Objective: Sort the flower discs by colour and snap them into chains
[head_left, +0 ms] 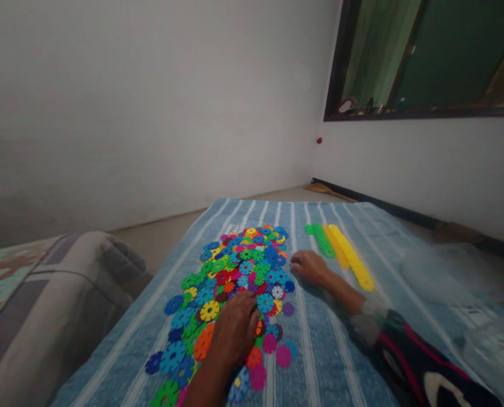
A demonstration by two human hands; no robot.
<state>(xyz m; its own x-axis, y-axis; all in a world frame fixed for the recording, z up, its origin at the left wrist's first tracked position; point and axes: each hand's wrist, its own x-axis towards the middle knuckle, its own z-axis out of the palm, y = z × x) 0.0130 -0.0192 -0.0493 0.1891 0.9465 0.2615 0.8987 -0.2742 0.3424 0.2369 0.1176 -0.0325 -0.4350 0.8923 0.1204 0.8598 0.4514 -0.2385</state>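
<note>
A heap of notched plastic discs [243, 268] in many colours spreads over the left half of the striped cloth. My left hand [237, 319] rests over the near part of this heap, its fingers bent down and closed among the discs; their tips are hidden. Just beyond the heap's right edge is my right hand [309, 267], low over the cloth with its fingers curled together. Whatever it may hold is hidden. Past that hand lie a row of green discs [323, 242], a row of orange-yellow discs [337, 246] and a longer yellow row [353, 260], the discs overlapping.
Blue-and-white striped cloth [326, 350] covers the work surface. Clear plastic bags [451, 274] lie at its right side. A grey-covered padded piece [65, 305] stands at the left. White walls [171, 102] rise behind, with a dark-framed window [430, 56] at upper right.
</note>
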